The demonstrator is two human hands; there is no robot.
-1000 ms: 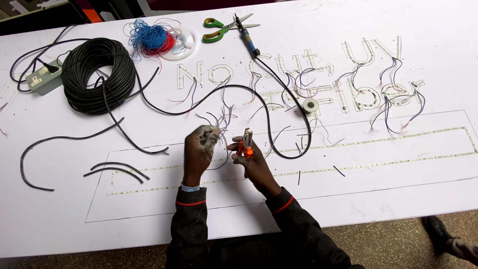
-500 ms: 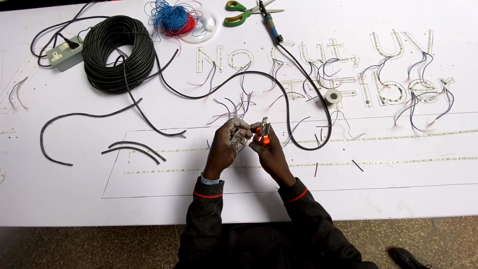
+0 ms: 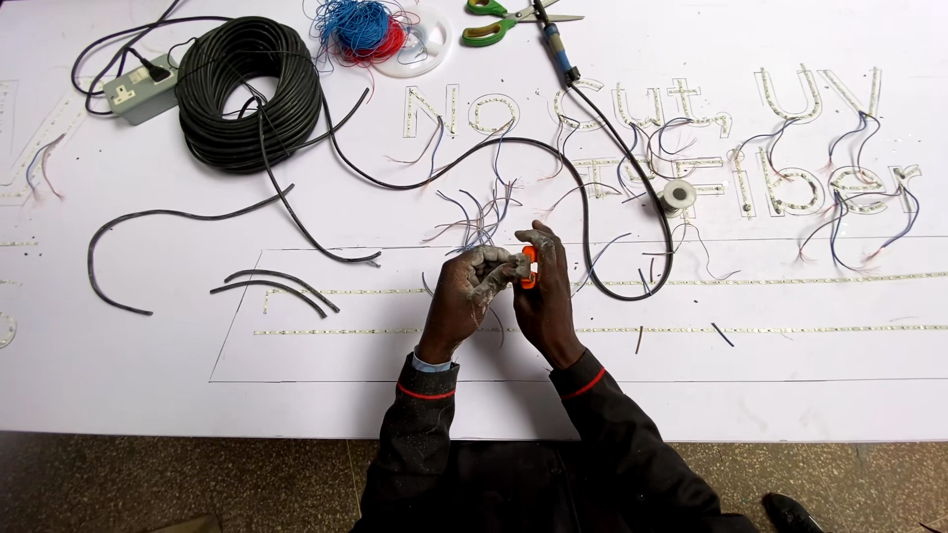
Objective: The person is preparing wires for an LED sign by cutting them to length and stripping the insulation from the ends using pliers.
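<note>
White counter (image 3: 148,385), covered by a sign panel with LED-lined letter outlines (image 3: 632,109) and drawn border lines. Far left: grey power strip (image 3: 141,91) beside a coil of black cable (image 3: 249,94). Far centre: blue and red wire bundle (image 3: 360,28), green-handled scissors (image 3: 499,20), soldering iron (image 3: 558,49). Loose black cable offcuts (image 3: 276,286) lie near left. Small solder reel (image 3: 677,194) right of centre.

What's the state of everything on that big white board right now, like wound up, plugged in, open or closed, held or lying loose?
orange tool: gripped between left hand and right hand
black cable coil: wound, one end trailing loose
scissors: lying slightly open
power strip: one plug inserted
blue and red wire bundle: tangled
solder reel: lying flat
</note>
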